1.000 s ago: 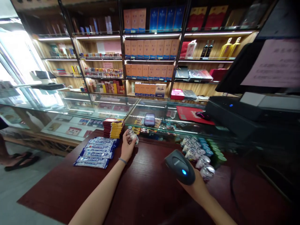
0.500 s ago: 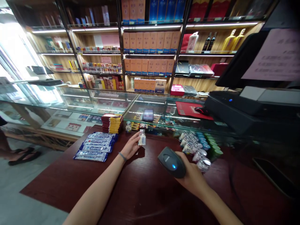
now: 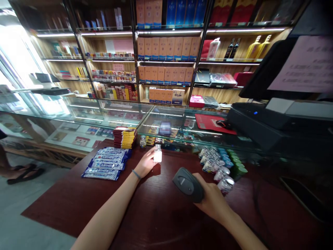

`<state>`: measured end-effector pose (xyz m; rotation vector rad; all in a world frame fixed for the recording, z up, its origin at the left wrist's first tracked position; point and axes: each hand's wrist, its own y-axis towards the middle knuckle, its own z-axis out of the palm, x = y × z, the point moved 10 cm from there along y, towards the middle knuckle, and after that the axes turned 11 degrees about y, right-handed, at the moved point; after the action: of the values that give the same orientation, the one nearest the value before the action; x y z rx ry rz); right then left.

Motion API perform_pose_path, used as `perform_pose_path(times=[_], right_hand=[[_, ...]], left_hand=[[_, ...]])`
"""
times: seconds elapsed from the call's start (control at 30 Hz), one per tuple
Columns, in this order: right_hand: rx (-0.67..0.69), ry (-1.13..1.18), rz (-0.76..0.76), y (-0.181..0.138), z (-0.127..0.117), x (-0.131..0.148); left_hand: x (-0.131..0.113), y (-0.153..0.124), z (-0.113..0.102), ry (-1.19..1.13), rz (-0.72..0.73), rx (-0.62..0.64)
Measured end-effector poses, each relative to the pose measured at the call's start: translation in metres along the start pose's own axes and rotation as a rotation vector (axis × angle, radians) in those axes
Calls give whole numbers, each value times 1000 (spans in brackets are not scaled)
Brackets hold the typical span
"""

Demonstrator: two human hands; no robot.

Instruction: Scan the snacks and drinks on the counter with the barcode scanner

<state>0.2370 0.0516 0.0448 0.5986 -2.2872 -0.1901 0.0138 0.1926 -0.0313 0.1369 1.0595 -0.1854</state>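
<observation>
My left hand (image 3: 146, 164) is closed on a small clear bottle (image 3: 157, 153) with a white label, held upright just above the dark red counter (image 3: 161, 211). My right hand (image 3: 212, 199) grips a dark grey handheld barcode scanner (image 3: 188, 184), whose head points toward that bottle from the right. Another small bottle (image 3: 142, 141) stands on the counter behind my left hand, beside a stack of red and yellow packs (image 3: 125, 136).
Blue snack bars (image 3: 107, 163) lie at the counter's left. A cluster of small jars and blue and green lids (image 3: 221, 165) sits right of the scanner. Behind run a glass display case (image 3: 182, 130), a black register and monitor (image 3: 270, 114), and shelves of boxes and bottles.
My left hand set one bottle down by the stacked packs and now holds another, nearer the scanner. My right hand turned the scanner toward it; its blue light no longer shows.
</observation>
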Motion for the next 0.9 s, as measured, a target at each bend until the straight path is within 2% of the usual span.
perform_pose_path(times=[0.3, 0.5, 0.63, 0.73, 0.9], right_hand=[[-105, 132, 22, -1, -20, -10], [-374, 204, 34, -7, -61, -24], [-490, 319, 56, -11, -89, -42], [-614, 340, 99, -18, -115, -55], [-781, 390, 119, -30, -152, -65]], left_hand=[[-5, -11, 1, 16, 0, -4], [-5, -9, 6, -8, -1, -50], [-10, -8, 26, -29, 26, -8], [-9, -9, 44, 40, 54, -4], [13, -9, 86, 251, 42, 48]])
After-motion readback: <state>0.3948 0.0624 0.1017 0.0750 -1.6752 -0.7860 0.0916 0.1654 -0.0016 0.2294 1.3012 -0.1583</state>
